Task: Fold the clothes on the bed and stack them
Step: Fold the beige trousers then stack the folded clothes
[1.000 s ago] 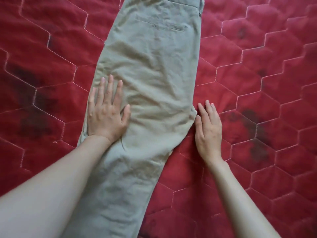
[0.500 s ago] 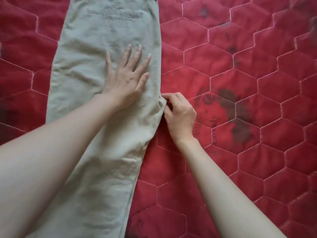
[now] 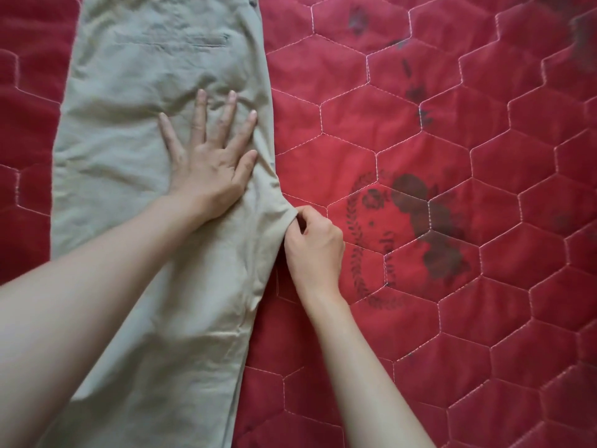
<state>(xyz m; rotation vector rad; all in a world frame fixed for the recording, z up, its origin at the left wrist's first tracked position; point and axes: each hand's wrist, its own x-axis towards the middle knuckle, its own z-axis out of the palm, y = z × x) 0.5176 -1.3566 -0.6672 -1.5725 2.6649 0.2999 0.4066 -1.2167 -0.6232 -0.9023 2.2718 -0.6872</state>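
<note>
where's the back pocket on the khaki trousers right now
In the head view the welt back pocket sits upper left, on the beige cotton trousers lying on the red quilted bedspread, just above the flat left hand.

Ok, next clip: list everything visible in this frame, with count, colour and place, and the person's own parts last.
trousers: one, beige, lying lengthwise on the left half of the bed, folded leg over leg, back pocket up near the top.
quilted bedspread: one, red with pale hexagon stitching and dark floral prints, under everything.
left hand: one, fingers spread flat, pressing the trousers below the pocket.
right hand: one, fingers curled, pinching the pointed crotch corner at the trousers' right edge.
forearms: two, bare, entering from the bottom of the frame.
</note>
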